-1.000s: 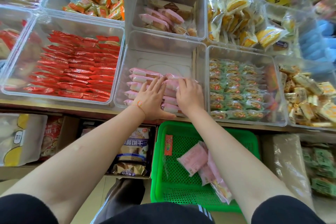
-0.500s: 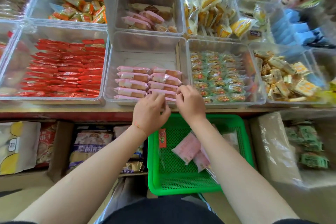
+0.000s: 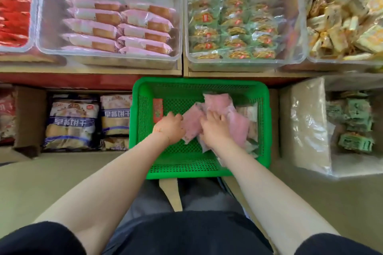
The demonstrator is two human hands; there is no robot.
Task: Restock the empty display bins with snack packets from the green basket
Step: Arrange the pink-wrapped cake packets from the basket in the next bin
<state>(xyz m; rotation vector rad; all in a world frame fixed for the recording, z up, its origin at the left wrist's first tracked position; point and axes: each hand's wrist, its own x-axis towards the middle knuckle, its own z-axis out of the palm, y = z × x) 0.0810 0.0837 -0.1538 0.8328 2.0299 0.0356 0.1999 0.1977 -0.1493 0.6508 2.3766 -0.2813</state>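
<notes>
Left hand (image 3: pixel 169 127) and right hand (image 3: pixel 215 128) each grip pink packets (image 3: pixel 192 123) in one green basket (image 3: pixel 143 109); ten packets in the bin (image 3: pixel 107 56) lie lengthwise three-to-nine o'clock

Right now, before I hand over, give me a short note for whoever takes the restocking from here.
Left hand: in the green basket, fingers curled at the edge of a pink packet; a firm grip cannot be confirmed.
Right hand: lies on the pile of pink packets in the basket.
Done: the clear bin above the basket holds two columns of pink packets, rear part bare.
Left: lift the remaining packets from the basket into that bin.
</notes>
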